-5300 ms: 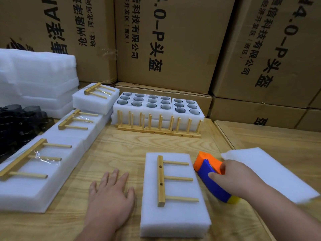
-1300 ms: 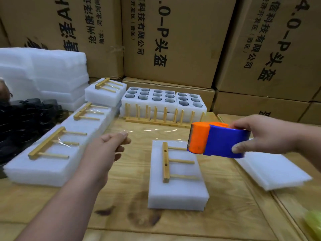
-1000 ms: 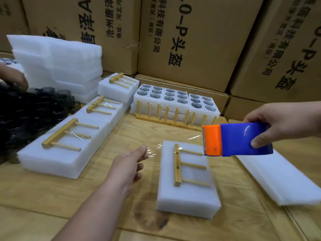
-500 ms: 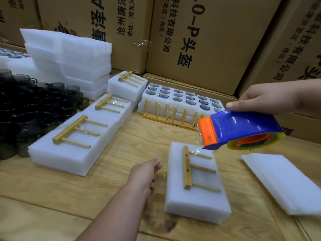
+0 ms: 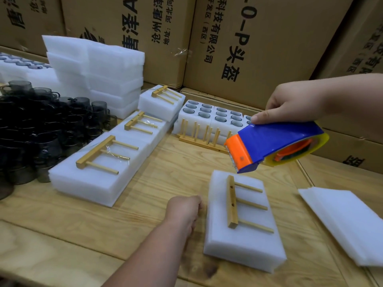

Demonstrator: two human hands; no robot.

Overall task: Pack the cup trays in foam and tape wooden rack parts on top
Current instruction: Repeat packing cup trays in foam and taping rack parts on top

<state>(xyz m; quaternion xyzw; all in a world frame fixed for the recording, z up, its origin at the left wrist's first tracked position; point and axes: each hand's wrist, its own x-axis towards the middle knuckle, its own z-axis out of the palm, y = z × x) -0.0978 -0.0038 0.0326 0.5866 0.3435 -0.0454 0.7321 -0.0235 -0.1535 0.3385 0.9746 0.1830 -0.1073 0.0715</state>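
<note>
Foam trays point(image 5: 209, 118) hold cups point(image 5: 221, 110) in holes.
</note>
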